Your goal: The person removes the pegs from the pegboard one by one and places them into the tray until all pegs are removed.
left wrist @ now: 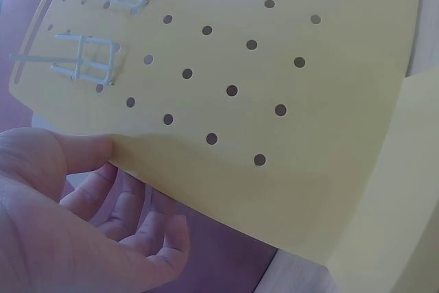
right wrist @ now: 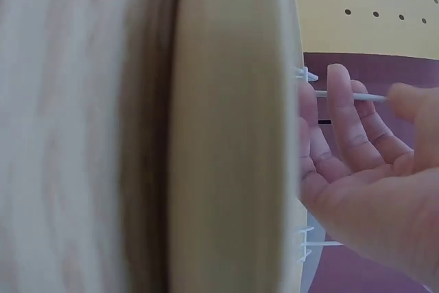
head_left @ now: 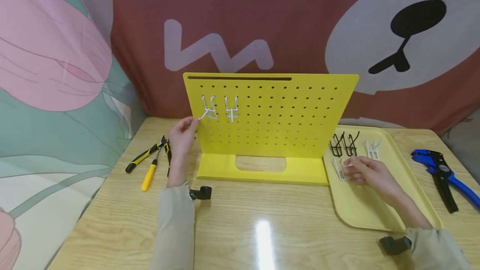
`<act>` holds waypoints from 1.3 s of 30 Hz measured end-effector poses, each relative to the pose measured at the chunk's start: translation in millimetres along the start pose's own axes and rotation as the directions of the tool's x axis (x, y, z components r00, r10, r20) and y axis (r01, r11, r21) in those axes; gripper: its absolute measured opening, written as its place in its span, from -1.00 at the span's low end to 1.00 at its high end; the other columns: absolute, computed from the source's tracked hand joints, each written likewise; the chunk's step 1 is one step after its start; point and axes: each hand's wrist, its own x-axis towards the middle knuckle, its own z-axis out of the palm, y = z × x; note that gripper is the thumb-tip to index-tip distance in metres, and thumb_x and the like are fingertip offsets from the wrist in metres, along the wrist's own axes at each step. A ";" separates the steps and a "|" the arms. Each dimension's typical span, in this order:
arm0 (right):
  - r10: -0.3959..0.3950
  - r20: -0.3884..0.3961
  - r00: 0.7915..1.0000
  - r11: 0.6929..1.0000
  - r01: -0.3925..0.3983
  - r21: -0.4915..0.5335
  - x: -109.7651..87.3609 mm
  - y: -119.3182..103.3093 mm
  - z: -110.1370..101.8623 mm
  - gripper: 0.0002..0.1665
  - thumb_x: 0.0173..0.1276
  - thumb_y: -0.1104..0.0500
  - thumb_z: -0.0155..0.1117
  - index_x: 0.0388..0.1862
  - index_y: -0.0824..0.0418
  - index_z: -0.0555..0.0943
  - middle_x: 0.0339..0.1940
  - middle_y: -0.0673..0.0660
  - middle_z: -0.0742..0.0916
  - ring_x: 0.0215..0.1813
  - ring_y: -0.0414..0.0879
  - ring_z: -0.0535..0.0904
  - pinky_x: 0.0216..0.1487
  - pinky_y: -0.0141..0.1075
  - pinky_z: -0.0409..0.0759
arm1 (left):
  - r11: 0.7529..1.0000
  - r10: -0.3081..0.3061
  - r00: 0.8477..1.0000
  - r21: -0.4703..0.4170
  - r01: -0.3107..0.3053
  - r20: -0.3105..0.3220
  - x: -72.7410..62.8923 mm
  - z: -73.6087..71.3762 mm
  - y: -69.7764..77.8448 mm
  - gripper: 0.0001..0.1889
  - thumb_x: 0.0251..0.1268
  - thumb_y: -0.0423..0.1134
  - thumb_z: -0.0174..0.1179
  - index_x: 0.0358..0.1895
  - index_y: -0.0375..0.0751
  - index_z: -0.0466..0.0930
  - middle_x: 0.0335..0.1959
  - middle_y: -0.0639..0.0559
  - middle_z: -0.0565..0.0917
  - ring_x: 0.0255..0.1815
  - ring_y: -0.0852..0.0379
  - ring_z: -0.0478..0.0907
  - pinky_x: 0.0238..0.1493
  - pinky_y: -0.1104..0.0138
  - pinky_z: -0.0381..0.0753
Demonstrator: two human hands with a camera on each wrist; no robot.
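Hooks (head_left: 232,115), two of them and white, are up on the yellow board (head_left: 285,149) in the middle of the head view. At the right, the tray (head_left: 360,205) has two black hooks (head_left: 350,151) and a spare white hook (head_left: 372,151), so more hanging looks left to do. The right hand (head_left: 369,175) pinches one more white hook (head_left: 340,171) there (by its thin rod). In the left wrist view, the left hand (left wrist: 62,228), lower left, holds the board's edge, thumb in front, fingers bent behind. In the right wrist view, the right hand's fingers bend near the rod, thumb touching its end.
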 end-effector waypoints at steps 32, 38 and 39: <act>-0.178 0.023 0.984 0.984 0.178 0.013 44.5 -63.8 147.4 -0.48 0.56 0.03 -0.05 0.14 0.49 0.44 -0.07 0.39 0.64 -0.12 0.06 0.65 -0.10 -0.03 0.62 | 0.999 -0.027 1.000 -0.025 0.027 0.014 -3.0 2.5 2.9 -0.70 0.34 -0.14 0.21 0.02 -0.23 0.59 -0.23 0.10 0.53 -0.20 0.20 0.48 -0.02 0.17 0.46; -0.244 0.039 0.969 0.969 0.245 -0.012 57.7 -91.2 179.9 -0.58 0.49 0.08 0.10 0.15 0.35 0.47 -0.05 0.34 0.64 -0.13 0.13 0.65 -0.12 0.00 0.62 | 0.999 -0.028 1.000 -0.039 0.029 0.009 -2.5 2.7 3.4 -0.71 0.34 -0.16 0.21 0.02 -0.24 0.59 -0.23 0.09 0.54 -0.21 0.19 0.48 -0.02 0.17 0.45; -0.269 0.026 0.963 0.963 0.270 -0.026 60.0 -95.6 184.6 -0.59 0.48 0.10 0.11 0.17 0.33 0.47 -0.03 0.32 0.64 -0.12 0.14 0.64 -0.13 -0.03 0.62 | 0.999 -0.025 1.000 -0.037 0.025 0.008 -2.3 2.7 3.6 -0.71 0.34 -0.16 0.21 0.02 -0.24 0.59 -0.23 0.09 0.54 -0.21 0.19 0.48 -0.02 0.17 0.45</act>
